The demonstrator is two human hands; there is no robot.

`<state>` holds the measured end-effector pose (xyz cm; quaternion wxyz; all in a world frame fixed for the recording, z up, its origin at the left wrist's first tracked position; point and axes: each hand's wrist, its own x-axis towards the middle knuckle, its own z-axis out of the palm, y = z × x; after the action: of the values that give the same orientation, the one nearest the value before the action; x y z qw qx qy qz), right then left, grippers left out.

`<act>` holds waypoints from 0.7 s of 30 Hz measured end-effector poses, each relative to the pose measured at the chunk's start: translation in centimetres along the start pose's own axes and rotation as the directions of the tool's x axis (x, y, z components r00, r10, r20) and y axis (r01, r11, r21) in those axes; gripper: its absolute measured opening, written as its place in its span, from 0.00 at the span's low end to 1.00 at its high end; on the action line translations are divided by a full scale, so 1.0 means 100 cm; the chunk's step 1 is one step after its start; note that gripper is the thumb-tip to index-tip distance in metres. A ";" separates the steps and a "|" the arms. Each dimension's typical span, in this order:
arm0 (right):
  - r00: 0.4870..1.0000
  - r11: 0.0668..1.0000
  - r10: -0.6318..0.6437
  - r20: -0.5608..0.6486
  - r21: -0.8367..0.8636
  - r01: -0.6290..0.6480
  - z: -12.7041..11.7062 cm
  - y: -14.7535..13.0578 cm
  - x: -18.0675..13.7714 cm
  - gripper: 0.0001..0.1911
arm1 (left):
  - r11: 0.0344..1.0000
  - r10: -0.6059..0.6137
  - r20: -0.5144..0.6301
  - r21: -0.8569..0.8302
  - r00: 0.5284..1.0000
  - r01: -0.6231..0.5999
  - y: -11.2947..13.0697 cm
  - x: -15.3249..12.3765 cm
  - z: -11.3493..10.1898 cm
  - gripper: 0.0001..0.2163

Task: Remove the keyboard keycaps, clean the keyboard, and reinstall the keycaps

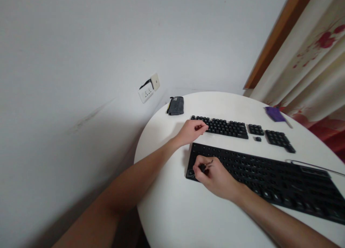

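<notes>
A black keyboard (269,176) lies across the near side of a round white table (172,212). Beyond it, loose black keycaps (226,127) are laid out in rows in a keyboard's pattern. My left hand (192,132) rests at the left end of those rows, its fingers curled and pinched on a keycap (199,127). Over the keyboard's left end, my right hand (214,177) is closed on a thin wire tool (209,164) whose tip points at the keys.
More keycap groups (279,139) and a single keycap (258,138) lie to the right. At the table's back sit a grey pouch (175,106) and a purple object (275,114). A cable (309,165) leaves the keyboard. The wall holds a socket (147,91); a curtain (309,72) hangs on the right.
</notes>
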<state>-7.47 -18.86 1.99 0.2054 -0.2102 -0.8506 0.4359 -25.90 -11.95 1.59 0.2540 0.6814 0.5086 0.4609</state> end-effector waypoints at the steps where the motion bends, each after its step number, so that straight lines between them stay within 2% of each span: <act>1: 1.000 0.999 -0.017 0.015 -0.047 0.018 0.001 -0.001 0.001 0.10 | 1.000 0.001 0.001 0.002 1.000 -0.001 -0.001 0.000 0.000 0.12; 5: 0.994 0.946 -0.066 0.082 -0.310 0.089 0.005 -0.013 0.006 0.10 | 1.000 0.011 0.009 0.003 1.000 -0.011 -0.002 0.000 0.000 0.13; 8: 0.990 0.907 -0.076 0.117 -0.404 0.117 0.006 -0.018 0.010 0.10 | 1.000 0.015 0.011 0.001 1.000 -0.015 -0.001 0.000 0.000 0.13; 10: 0.993 0.925 -0.055 0.105 -0.368 0.090 0.006 -0.016 0.010 0.08 | 1.000 0.012 0.014 0.005 1.000 -0.012 -0.001 0.000 0.000 0.13; 15: 0.998 0.987 -0.026 0.063 -0.156 0.036 0.002 -0.004 0.007 0.09 | 1.000 0.005 0.005 0.023 1.000 -0.005 -0.001 0.000 -0.001 0.12; 21: 0.998 0.994 -0.025 0.056 -0.105 0.031 0.002 -0.001 0.004 0.10 | 0.999 -0.001 -0.001 0.035 1.000 0.001 0.001 0.001 -0.002 0.12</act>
<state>-7.95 -18.83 2.08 0.1768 -0.1970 -0.8807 0.3927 -25.98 -11.94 1.82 0.2421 0.6852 0.5172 0.4520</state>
